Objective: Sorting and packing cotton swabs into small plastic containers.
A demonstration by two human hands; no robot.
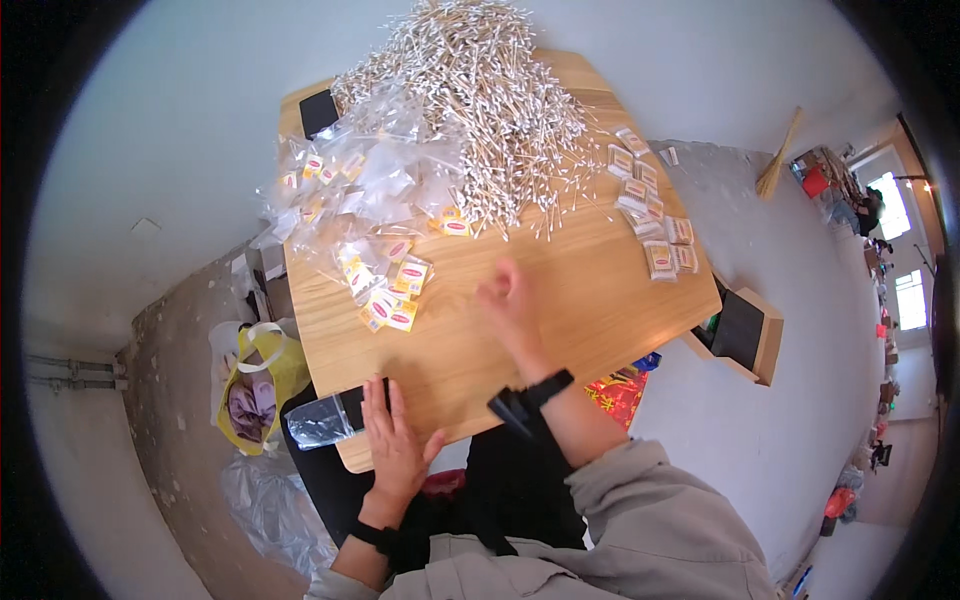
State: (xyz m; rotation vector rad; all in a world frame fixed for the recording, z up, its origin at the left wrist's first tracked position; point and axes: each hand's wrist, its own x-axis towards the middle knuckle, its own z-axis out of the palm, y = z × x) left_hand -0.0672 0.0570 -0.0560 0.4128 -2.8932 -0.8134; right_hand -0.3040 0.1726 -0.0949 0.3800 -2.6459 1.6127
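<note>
My left hand [396, 445] lies with its fingers stretched out on a dark flat thing [352, 406] at the table's near left corner. A clear plastic sleeve [318, 424] sticks out beside it over the edge. Above the middle of the table is my right hand [512, 305], blurred by motion, its fingers seemingly curled; whether anything is in them I cannot make out. Several yellow and white cards [398, 295] lie to its left. Beyond it spreads a large heap of cotton swabs [490, 100]. Small packed bundles of swabs [640, 195] line the right side.
Clear plastic bags [385, 165], some with yellow cards, cover the table's left side. A black flat object [318, 113] sits at the far left corner. On the floor are a yellow bag [285, 365] at left, an open cardboard box [765, 335] at right and a broom [778, 165] by the wall.
</note>
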